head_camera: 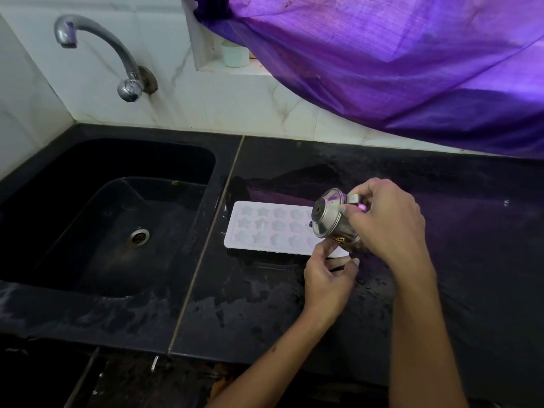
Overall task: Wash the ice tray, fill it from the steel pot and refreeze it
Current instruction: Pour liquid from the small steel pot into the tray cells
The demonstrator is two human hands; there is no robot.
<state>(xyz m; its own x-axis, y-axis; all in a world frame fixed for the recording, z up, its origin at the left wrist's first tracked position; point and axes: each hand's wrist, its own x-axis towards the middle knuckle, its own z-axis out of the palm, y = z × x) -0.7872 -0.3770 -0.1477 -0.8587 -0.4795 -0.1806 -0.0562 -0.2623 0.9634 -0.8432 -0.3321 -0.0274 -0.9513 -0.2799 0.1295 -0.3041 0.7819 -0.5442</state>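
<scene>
We are standing at a black stone counter (294, 304), wet in patches, with a white tiled wall behind it and a purple curtain (397, 69) hanging across from twelve to three o'clock. At nine o'clock the black sink (73, 231) sits dry-looking and unused, its curved tap (97, 45) above it at eleven o'clock with no water visible from it, so we judge the washing is behind us and the filling is the step in hand.

The white ice tray (265, 231) lies flat on the counter just right of the sink, near the centre of our view, its star-shaped cells facing up. Flat is how we want it, so water stays level in each cell.

Over the tray's right end we hold the steel pot (332, 222), lidded and tipped hard toward nine o'clock, spout low over the cells. Our right hand (388, 225) is closed around its handle from three o'clock, the thumb pressing near the lid, probably to keep it seated during the tilt. Whether water is running we cannot tell.

Our left hand (329, 275) rests at six o'clock of the pot, fingers loosely curled, fingertips touching the tray's near edge, likely steadying it against sliding. It grips nothing firmly.

A small pale cup (235, 55) stands on the ledge at twelve o'clock.
</scene>
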